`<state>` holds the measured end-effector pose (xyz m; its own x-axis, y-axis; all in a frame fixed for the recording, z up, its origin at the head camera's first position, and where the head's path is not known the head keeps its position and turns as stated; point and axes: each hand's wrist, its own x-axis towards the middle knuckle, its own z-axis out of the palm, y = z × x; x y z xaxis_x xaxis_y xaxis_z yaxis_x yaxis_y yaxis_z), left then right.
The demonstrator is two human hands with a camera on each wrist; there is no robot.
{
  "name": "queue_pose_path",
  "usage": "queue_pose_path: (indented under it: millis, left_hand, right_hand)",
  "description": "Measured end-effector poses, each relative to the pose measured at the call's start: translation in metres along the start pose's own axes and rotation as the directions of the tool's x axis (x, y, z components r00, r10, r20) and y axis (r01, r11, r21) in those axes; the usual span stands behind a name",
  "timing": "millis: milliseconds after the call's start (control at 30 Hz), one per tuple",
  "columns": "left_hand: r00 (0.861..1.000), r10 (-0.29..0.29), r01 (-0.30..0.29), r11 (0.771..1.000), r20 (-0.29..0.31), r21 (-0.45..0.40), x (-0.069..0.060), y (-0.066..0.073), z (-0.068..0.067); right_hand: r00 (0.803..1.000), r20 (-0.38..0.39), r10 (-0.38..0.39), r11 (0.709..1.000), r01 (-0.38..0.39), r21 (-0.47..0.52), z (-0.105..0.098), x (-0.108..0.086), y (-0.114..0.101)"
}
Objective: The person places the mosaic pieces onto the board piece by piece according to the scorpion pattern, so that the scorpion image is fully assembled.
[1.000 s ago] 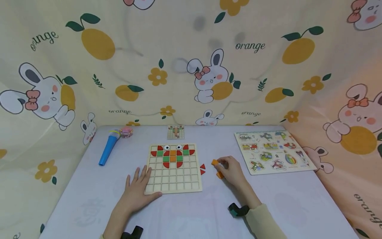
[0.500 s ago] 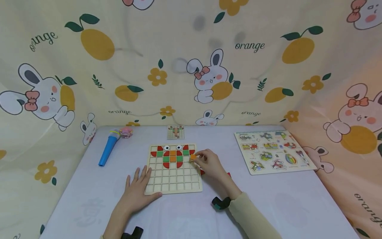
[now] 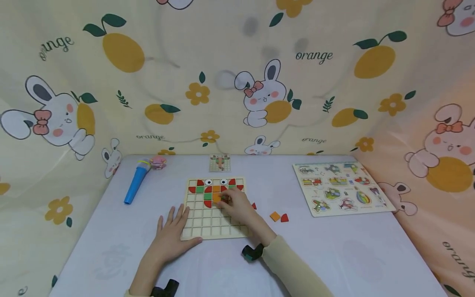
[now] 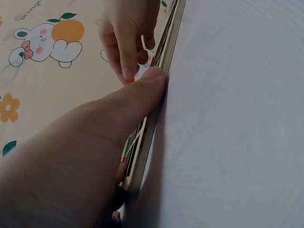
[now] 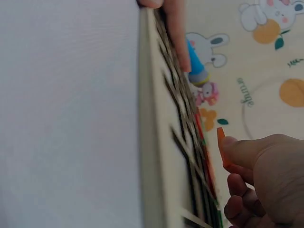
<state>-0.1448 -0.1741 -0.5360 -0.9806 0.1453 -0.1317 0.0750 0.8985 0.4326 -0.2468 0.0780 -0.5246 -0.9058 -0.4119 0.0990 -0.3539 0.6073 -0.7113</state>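
A cream grid board (image 3: 202,222) lies on the table, its upper rows partly filled with red, green and orange tiles and two eye pieces. My left hand (image 3: 167,237) rests with spread fingers on the board's left edge and lower corner. Above the filled area, my right hand (image 3: 239,208) pinches a small orange tile (image 5: 221,142) between thumb and finger. In the right wrist view that tile is held above the board's surface. The right hand hides part of the board's right side. The left wrist view shows my left thumb (image 4: 142,88) along the board's edge.
Right of the board lie an orange square tile (image 3: 275,216) and red pieces (image 3: 284,218). A small pattern card (image 3: 219,163) is behind the board. A blue toy microphone (image 3: 134,183) and pink toy (image 3: 158,163) stand back left; a picture puzzle (image 3: 319,209) lies at right.
My right hand has picked up an orange tile from beside the board and carried it left over the grid's filled part. My left hand has stayed on the board's edge.
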Motion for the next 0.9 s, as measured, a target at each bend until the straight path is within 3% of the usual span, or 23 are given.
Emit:
queue_pose_path:
  millis: [467, 900]
  left_hand:
    - [1.0, 0.001, -0.001, 1.0, 0.004, 0.003, 0.0004, -0.0008, 0.0]
    - [1.0, 0.001, -0.001, 1.0, -0.007, 0.017, 0.0019, -0.0007, 0.0016]
  right_hand:
    - [0.998, 0.013, -0.059, 0.997, 0.06, -0.046, 0.007, -0.0012, 0.0043]
    - [0.998, 0.009, -0.065, 0.996, 0.065, -0.053, 0.0074, -0.0048, 0.0048]
